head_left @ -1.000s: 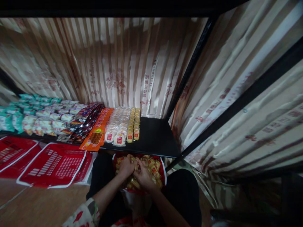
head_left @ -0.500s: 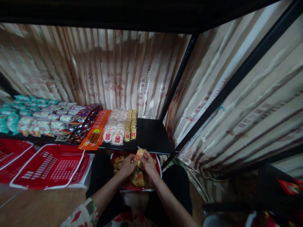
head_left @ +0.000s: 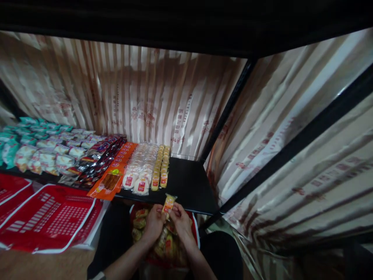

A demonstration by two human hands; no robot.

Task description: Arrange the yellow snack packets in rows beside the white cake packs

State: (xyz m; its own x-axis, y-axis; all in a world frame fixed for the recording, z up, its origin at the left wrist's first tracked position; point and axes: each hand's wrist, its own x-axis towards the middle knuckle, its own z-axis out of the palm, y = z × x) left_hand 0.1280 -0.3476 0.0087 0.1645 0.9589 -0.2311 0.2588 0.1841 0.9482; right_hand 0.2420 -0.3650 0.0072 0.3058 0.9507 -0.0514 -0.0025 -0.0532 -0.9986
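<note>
A small yellow wrapped snack cake (head_left: 168, 205) with a red and white label is pinched between both hands. My left hand (head_left: 155, 221) grips its left side, and my right hand (head_left: 180, 222) its right. Beneath them, a red basket (head_left: 196, 233) with a white rim holds several similar yellow packets (head_left: 140, 223), partly covered by my hands and forearms. Just beyond, on the black shelf (head_left: 189, 182), two rows of yellow wrapped cakes (head_left: 159, 171) stand beside rows of clear-wrapped white round snacks (head_left: 142, 171).
Left along the shelf lie an orange snack bag (head_left: 109, 177), dark shiny packets (head_left: 97, 159), white packets (head_left: 49, 159) and teal packets (head_left: 11, 149). Red baskets (head_left: 58, 217) stand at the lower left. A black metal post (head_left: 227, 112) rises at the shelf's right end, with plastic sheeting (head_left: 140, 89) behind.
The view has shifted, so the shelf and basket sit lower. Both hands still hold the snack cake, now more upright and near the shelf's front edge.
</note>
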